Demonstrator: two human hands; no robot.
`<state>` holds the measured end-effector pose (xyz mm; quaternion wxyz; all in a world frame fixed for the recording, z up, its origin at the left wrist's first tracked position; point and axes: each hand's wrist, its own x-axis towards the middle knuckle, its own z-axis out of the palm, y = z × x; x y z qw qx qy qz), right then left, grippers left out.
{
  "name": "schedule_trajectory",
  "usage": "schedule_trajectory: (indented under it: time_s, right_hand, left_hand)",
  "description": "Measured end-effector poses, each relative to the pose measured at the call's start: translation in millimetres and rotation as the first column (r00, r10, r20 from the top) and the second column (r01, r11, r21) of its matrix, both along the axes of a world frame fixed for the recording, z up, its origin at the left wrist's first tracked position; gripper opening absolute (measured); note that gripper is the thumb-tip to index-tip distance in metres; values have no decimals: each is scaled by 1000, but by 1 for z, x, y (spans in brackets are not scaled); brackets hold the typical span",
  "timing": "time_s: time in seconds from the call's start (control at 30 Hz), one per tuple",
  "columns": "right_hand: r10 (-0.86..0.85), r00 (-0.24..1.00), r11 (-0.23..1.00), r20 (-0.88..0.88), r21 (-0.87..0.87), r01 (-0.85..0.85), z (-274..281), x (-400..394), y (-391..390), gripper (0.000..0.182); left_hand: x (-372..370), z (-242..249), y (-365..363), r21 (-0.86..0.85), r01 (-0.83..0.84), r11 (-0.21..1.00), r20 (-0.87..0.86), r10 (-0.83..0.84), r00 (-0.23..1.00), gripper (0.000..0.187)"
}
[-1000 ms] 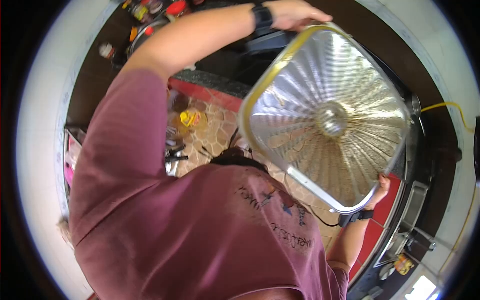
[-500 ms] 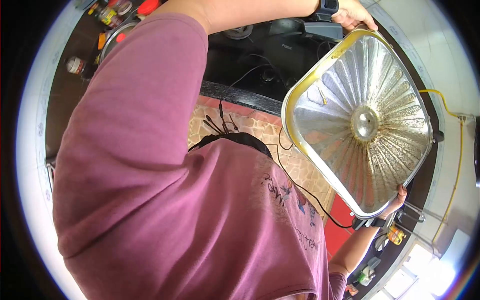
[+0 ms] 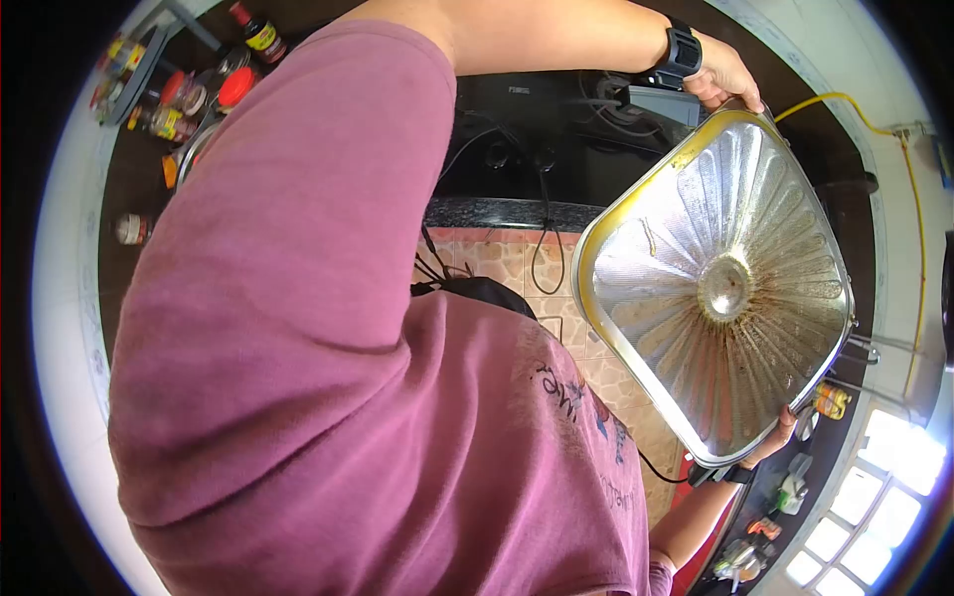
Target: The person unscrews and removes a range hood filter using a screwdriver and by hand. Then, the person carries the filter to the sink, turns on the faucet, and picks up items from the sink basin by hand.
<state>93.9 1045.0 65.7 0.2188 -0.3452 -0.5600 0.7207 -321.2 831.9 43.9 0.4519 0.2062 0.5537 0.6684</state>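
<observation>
I hold up a square metal panel (image 3: 686,288) with rounded corners, tilted like a diamond on the right of the view. Ribs fan out over its shiny, finely textured face from a round dimple in the middle. Brown stains spread around the dimple, and a yellowish band runs along the upper left rim. My left hand (image 3: 728,77), with a black watch at the wrist, is closed on the top corner. At the bottom corner, my right hand (image 3: 773,442) grips the edge, its fingers partly hidden behind the panel.
A black cooktop (image 3: 547,149) with loose cables lies beyond the panel, near a grey box (image 3: 661,106). Bottles and jars (image 3: 184,94) stand at the upper left. A yellow hose (image 3: 845,96) runs along the wall. Tiled floor (image 3: 497,263) shows below the counter edge.
The panel sits slightly lower and further right in the picture, still between both hands. The view has shifted, bringing more of the jars and the window into sight.
</observation>
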Motion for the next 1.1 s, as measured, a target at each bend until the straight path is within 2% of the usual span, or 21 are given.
schedule_trajectory:
  time_s: [0.17, 0.2, 0.27, 0.33, 0.43, 0.5, 0.57, 0.63, 0.67, 0.77, 0.8, 0.83, 0.93, 1.0, 1.03, 1.1]
  right_hand:
    - [-8, 1000, 1000, -18, -30, 8, -6, 1, 7, 60]
    - [-23, 1000, 1000, 18, 17, 23, -6, 0, 6, 61]
    - [-39, 998, 998, 44, 57, 37, -8, -2, 8, 61]
    - [32, 999, 994, -6, -100, -33, -12, -2, 13, 60]
    - [16, 999, 979, -28, -204, -21, -11, -5, 2, 57]
    - [4, 1000, 980, -9, -197, -5, -17, 2, 8, 52]
    - [-27, 999, 980, 19, -197, 30, -24, 13, 14, 48]
    - [-128, 992, 964, 6, -235, 125, -34, 19, 22, 39]
    - [-109, 994, 964, -25, -245, 99, -39, 23, 26, 33]
    - [-135, 990, 967, 28, -216, 138, -38, 30, 15, 40]
    - [-157, 988, 970, 11, -188, 156, -27, 20, 2, 38]
    - [-180, 983, 966, 20, -184, 180, -27, 21, 3, 38]
    - [-223, 973, 962, 51, -148, 228, -23, 23, 1, 40]
    - [-201, 978, 940, 52, -271, 208, -12, 9, -7, 36]
    - [-199, 978, 941, 56, -268, 206, -14, 12, -5, 36]
    - [-179, 981, 975, 82, -120, 188, -28, 28, 13, 58]
  left_hand:
    - [-2, 2, 5, -38, 53, 998, 33, -52, 998, 11]
    - [-1, 4, 4, -50, 57, 997, 30, -56, 998, 11]
    - [2, 11, 1, -78, -44, 996, 22, 46, 999, 18]
    - [7, 21, -2, -106, -67, 992, 6, 68, 998, 18]
    - [4, 25, 4, -138, -83, 987, 20, 86, 996, 18]
    - [-13, 12, 25, -124, 41, 991, -15, -44, 999, 11]
    - [-11, 13, 36, -165, 50, 985, -13, -53, 999, 14]
    - [-7, 22, 42, -208, 6, 978, -19, -10, 1000, 16]
    - [-2, 30, 41, -99, 59, 993, 196, -38, 980, 13]
    - [-12, 33, 65, -198, 202, 959, 203, -161, 966, 12]
    - [-12, 33, 77, -258, 120, 959, 156, -82, 984, 13]
    - [-17, 26, 84, -144, 213, 966, 325, -157, 933, 12]
    - [-26, 11, 95, -99, 217, 971, 367, -167, 915, 12]
    - [-31, 4, 96, -71, 250, 966, 367, -208, 907, 9]
    - [-29, 4, 95, -68, 248, 966, 371, -206, 905, 9]
    - [-14, 24, 80, -146, 116, 982, 178, -90, 980, 6]
